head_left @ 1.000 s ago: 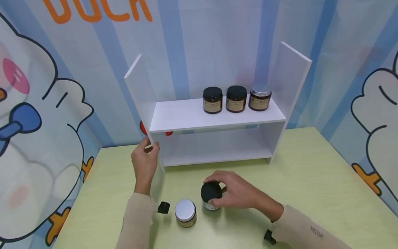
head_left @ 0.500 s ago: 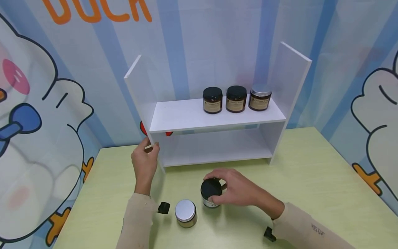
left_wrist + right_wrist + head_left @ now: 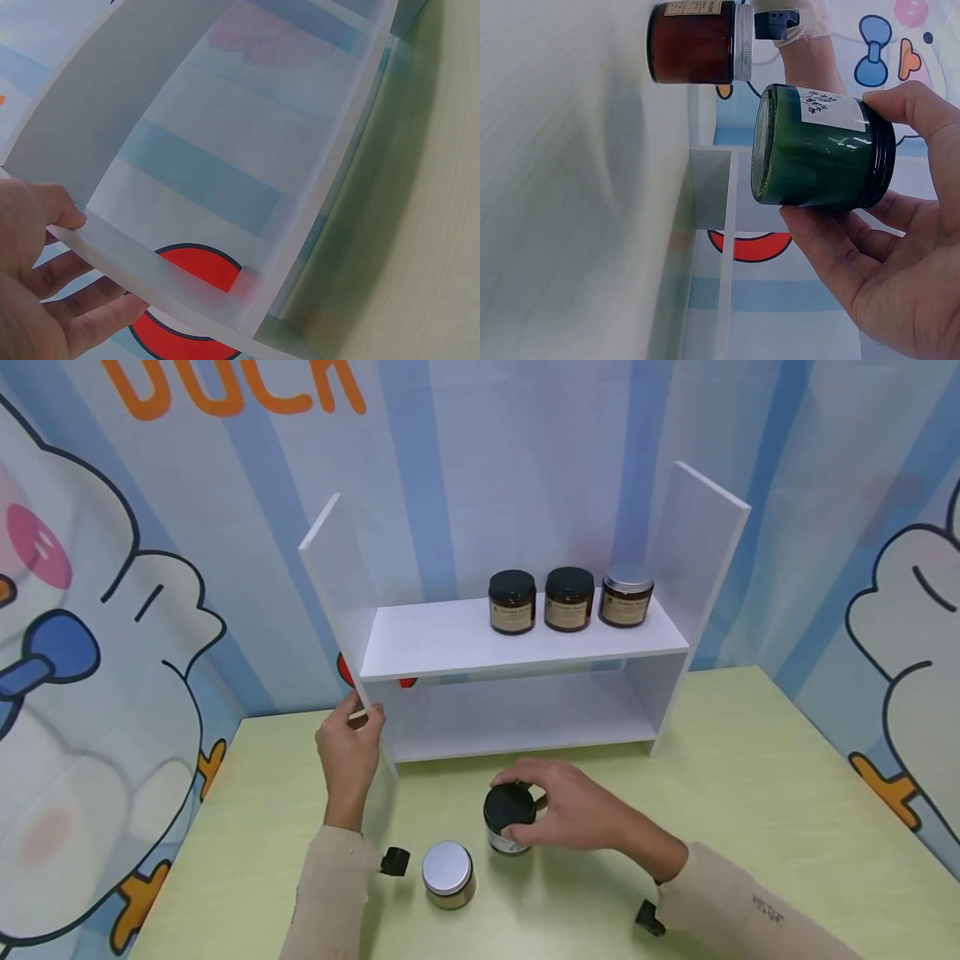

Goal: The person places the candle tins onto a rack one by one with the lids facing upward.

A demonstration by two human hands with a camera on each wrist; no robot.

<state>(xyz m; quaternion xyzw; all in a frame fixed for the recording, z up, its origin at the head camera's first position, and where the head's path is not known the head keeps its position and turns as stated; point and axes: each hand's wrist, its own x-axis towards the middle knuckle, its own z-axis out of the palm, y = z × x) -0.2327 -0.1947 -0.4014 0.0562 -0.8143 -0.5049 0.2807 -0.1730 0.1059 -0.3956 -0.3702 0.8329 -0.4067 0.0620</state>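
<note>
My left hand [image 3: 349,752] grips the left side panel of a white two-tier shelf [image 3: 450,642], thumb on the front edge and fingers behind it. In the left wrist view the thumb and fingers [image 3: 90,307] wrap that panel's edge. A green glass jar [image 3: 817,150] with a black lid and a white label is in my right hand [image 3: 573,806], pinched between thumb and fingers near the lid. The right wrist view shows its base raised off the table. To its left on the table stands an amber jar [image 3: 447,875] with a silver lid.
On the upper shelf, toward the right, stand two black-lidded jars [image 3: 512,602] [image 3: 569,599] and a silver-lidded jar [image 3: 627,596]. The lower shelf board [image 3: 525,714] lies beneath them. A printed backdrop [image 3: 480,460] hangs behind the light green table [image 3: 787,793].
My right hand has moved slightly away from me, toward the shelf, carrying the green jar. My left hand has stayed on the side panel.
</note>
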